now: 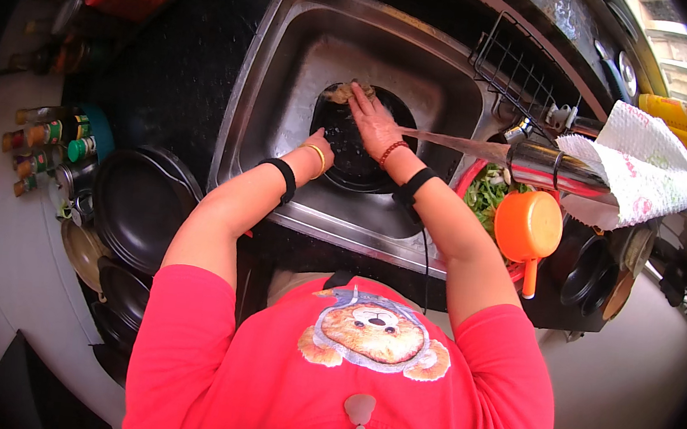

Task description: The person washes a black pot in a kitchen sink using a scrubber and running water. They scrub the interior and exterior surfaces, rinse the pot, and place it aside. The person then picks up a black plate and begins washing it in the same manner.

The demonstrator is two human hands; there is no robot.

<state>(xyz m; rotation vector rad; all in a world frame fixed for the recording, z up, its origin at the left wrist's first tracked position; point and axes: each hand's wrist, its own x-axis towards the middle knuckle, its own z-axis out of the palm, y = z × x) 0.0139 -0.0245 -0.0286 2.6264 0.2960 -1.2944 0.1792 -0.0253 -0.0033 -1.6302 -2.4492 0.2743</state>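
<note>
A round black pan (348, 168) sits in the stainless steel sink (327, 58), its inside wet with droplets. My left hand (318, 151) grips its left rim, with the index finger stretched over the inside. Under the fingertips of my right hand (372, 124) is a crumpled tan scrubbing pad (338, 93), pressed against the far side of the pan. From the chrome faucet (528, 161) at the right, a stream of water (456, 141) runs toward my right wrist. The underside of the pan is hidden.
Leafy greens (483, 194) lie in a red basket (473, 171) right of the sink, beneath an orange dipper (528, 225). A printed towel (640, 162) drapes over the faucet. Behind stands a black wire rack (512, 69). Dark pans (142, 210) and several jars (47, 133) are at the left.
</note>
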